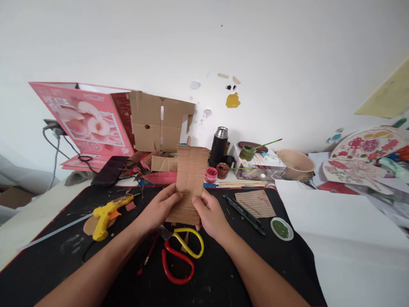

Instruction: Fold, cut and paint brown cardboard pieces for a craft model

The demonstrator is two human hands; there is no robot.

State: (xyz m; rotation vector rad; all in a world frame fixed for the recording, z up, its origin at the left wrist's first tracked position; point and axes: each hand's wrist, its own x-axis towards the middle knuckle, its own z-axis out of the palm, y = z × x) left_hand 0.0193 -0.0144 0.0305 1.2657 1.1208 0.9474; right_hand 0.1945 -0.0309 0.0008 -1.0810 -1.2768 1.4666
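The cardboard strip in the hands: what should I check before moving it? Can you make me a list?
1. Both hands holding the cardboard strip: ok. The left hand and right hand grip its lower part.
2. Scissors well away: not ok. They lie on the black mat between the forearms, close to the hands.
3. Glue gun clear of the hands: ok. It lies apart, to the left.
4. Glue gun cool: cannot tell.
5. Green paint away from the strip: ok. It sits off to the right.

Scissors [167, 246] block below the cardboard [191, 175] — mat [286, 270] lies open rightward.
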